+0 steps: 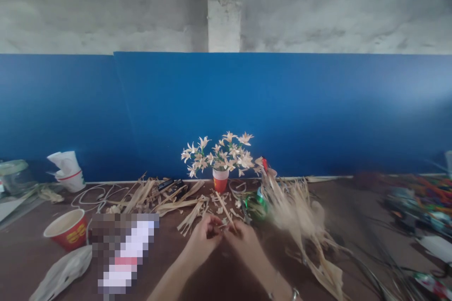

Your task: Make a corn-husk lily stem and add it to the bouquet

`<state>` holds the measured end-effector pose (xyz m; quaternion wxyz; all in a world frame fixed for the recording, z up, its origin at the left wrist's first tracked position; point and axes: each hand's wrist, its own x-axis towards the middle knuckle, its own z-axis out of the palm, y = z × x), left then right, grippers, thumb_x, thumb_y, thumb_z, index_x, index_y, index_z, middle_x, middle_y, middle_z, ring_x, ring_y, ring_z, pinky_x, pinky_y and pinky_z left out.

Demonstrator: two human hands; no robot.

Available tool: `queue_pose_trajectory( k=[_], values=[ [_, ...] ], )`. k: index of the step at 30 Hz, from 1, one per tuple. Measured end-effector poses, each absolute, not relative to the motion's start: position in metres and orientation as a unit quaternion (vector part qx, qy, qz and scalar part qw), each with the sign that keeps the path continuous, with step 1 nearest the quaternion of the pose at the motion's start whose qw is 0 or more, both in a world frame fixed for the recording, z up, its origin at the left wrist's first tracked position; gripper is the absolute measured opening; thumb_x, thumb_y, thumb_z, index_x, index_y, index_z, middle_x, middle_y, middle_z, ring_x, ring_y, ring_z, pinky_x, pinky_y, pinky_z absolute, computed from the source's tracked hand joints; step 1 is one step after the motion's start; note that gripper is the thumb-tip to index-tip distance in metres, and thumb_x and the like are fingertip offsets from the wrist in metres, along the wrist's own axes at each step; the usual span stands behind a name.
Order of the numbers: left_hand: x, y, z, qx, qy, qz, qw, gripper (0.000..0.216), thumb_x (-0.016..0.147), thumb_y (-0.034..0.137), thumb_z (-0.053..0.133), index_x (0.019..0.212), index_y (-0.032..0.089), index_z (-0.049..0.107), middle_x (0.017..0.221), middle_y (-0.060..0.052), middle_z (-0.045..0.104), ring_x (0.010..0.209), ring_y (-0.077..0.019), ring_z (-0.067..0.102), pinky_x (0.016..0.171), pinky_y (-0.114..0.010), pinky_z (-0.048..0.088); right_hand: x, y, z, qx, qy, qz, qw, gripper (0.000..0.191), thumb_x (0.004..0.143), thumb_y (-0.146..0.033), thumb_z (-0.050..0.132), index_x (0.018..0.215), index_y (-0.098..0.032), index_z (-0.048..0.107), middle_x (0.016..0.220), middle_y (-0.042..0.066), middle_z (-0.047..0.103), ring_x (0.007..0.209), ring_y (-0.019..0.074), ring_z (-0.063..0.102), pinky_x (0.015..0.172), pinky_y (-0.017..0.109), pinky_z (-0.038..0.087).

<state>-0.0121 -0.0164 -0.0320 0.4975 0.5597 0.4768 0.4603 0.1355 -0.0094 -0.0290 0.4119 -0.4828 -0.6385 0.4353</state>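
Note:
My left hand (pixel 204 235) and my right hand (pixel 243 240) meet over the brown table (pixel 219 268), fingers pinched together on a thin pale straw strip (pixel 224 208) that sticks up and away between them. Just beyond the hands lie loose straw strips and scraps (pixel 169 200). Behind those stands a small red-and-white cup (pixel 220 180) filled with pale handmade straw flowers (pixel 219 153).
A red paper cup (pixel 67 230) stands at the left, with a white bag (pixel 61 273) and a blurred-out item beside it. White cups (pixel 68 169) and a cable lie at the back left. Dried husks (pixel 303 216) spread at the right; colourful clutter (pixel 420 202) at the far right. A blue board backs the table.

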Motion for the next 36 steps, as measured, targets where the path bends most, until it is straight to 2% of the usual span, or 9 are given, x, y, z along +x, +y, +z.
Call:
queue_pose_trajectory(
  k=[2,7,13,20,26,30,33,35,36],
  values=[
    [-0.011,-0.016,-0.035,0.545,0.481,0.46,0.51,0.024,0.061,0.02,0.061,0.084,0.015,0.054,0.06,0.002,0.057,0.057,-0.0131,0.053,0.058,-0.025,0.039,0.135,-0.012,-0.026,-0.483,-0.641,0.429,0.414,0.017,0.071,-0.027,0.053,0.063,-0.014,0.06,0.059,-0.002,0.057,0.06,0.0131,0.052,0.054,0.02,0.038],
    [-0.007,-0.019,-0.029,0.553,0.505,0.439,0.497,0.017,0.064,0.03,0.059,0.059,0.014,0.058,0.052,0.002,0.055,0.052,-0.0117,0.048,0.054,-0.024,0.035,0.14,-0.013,-0.018,-0.483,-0.648,0.417,0.415,0.023,0.075,-0.034,0.053,0.066,-0.015,0.063,0.06,-0.001,0.058,0.063,0.0144,0.053,0.058,0.021,0.04],
    [-0.007,-0.019,-0.028,0.497,0.52,0.479,0.503,0.029,0.066,0.042,0.059,0.063,0.013,0.062,0.053,0.0,0.058,0.047,-0.0101,0.045,0.048,-0.022,0.031,0.151,-0.005,-0.029,-0.454,-0.647,0.453,0.412,0.04,0.083,-0.046,0.043,0.106,-0.019,0.062,0.066,0.001,0.062,0.063,0.0148,0.057,0.06,0.024,0.045],
    [-0.006,-0.02,-0.023,0.489,0.522,0.496,0.492,0.027,0.065,0.039,0.059,0.059,0.013,0.061,0.049,0.001,0.054,0.045,-0.009,0.041,0.046,-0.021,0.027,0.149,-0.009,-0.035,-0.397,-0.661,0.523,0.364,0.04,0.081,-0.039,0.05,0.116,-0.022,0.058,0.063,0.0,0.066,0.069,0.0176,0.063,0.066,0.029,0.051],
    [0.003,-0.022,-0.034,0.465,0.548,0.534,0.446,0.026,0.066,0.035,0.057,0.048,0.016,0.053,0.041,0.004,0.048,0.04,-0.0089,0.04,0.044,-0.021,0.029,0.143,-0.016,-0.028,-0.371,-0.748,0.392,0.385,0.044,0.077,-0.011,0.042,0.116,-0.021,0.058,0.109,0.007,0.066,0.1,0.0207,0.06,0.09,0.037,0.044],
    [-0.02,-0.012,-0.034,0.461,0.607,0.555,0.333,0.023,0.067,0.034,0.056,0.052,0.017,0.054,0.047,0.002,0.053,0.048,-0.013,0.048,0.049,-0.023,0.035,0.15,-0.01,-0.035,-0.473,-0.758,0.251,0.372,0.065,0.068,-0.001,0.036,0.129,-0.024,0.044,0.117,0.006,0.061,0.101,0.0189,0.06,0.091,0.037,0.045],
    [-0.049,-0.003,-0.027,0.447,0.64,0.576,0.241,0.021,0.066,0.037,0.058,0.066,0.017,0.062,0.072,-0.005,0.065,0.064,-0.0183,0.057,0.058,-0.025,0.039,0.155,-0.007,-0.037,-0.478,-0.76,0.225,0.379,0.065,0.072,-0.001,0.032,0.132,-0.026,0.04,0.123,0.004,0.057,0.108,0.0172,0.056,0.094,0.034,0.043],
    [-0.059,0.0,-0.025,0.421,0.65,0.575,0.264,0.026,0.063,0.043,0.06,0.065,0.017,0.062,0.073,-0.006,0.065,0.055,-0.016,0.054,0.052,-0.025,0.037,0.153,-0.008,-0.036,-0.463,-0.767,0.242,0.372,0.062,0.075,-0.002,0.032,0.13,-0.027,0.042,0.119,0.004,0.06,0.106,0.0179,0.058,0.093,0.035,0.043],
    [-0.059,0.0,-0.026,0.408,0.646,0.575,0.293,0.031,0.062,0.046,0.06,0.067,0.016,0.062,0.062,-0.003,0.062,0.047,-0.0139,0.05,0.048,-0.025,0.035,0.152,-0.009,-0.035,-0.453,-0.767,0.259,0.375,0.058,0.076,-0.004,0.033,0.128,-0.027,0.045,0.117,0.004,0.061,0.105,0.0185,0.058,0.093,0.036,0.043]
  ],
)
